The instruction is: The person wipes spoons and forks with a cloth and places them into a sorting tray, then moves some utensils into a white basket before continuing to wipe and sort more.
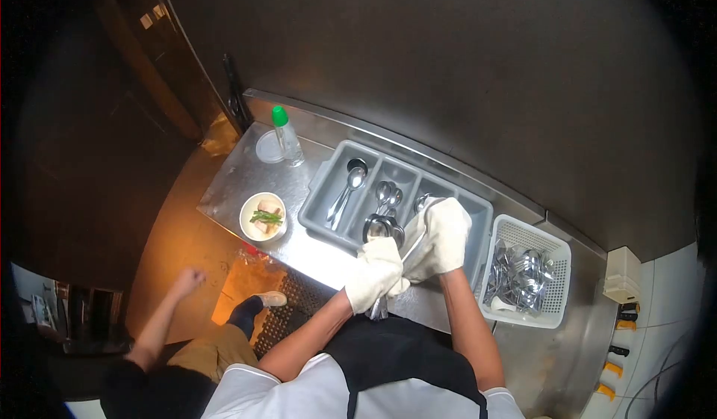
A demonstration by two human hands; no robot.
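A cream-white cloth point(449, 228) covers both my hands, and its folds hide my fingers. My left hand point(373, 273) is closed through the cloth round a bunch of spoons point(378, 228); their bowls stick out above it and their handles show below. My right hand point(441, 243) grips the bunched cloth around a slim metal utensil point(415, 246), whose kind I cannot make out. Both hands are over the front of a grey cutlery tray point(317, 195) with long compartments. Spoons point(357, 178) lie in the left compartment, and smaller spoons point(390, 193) in the one beside it.
Right of the tray, a white perforated basket point(556, 258) holds mixed cutlery. On the left of the steel counter point(224, 180) stand a bowl of food point(263, 217), a green-capped bottle point(290, 141) and a round lid point(269, 147). Another person's arm point(168, 307) is at lower left.
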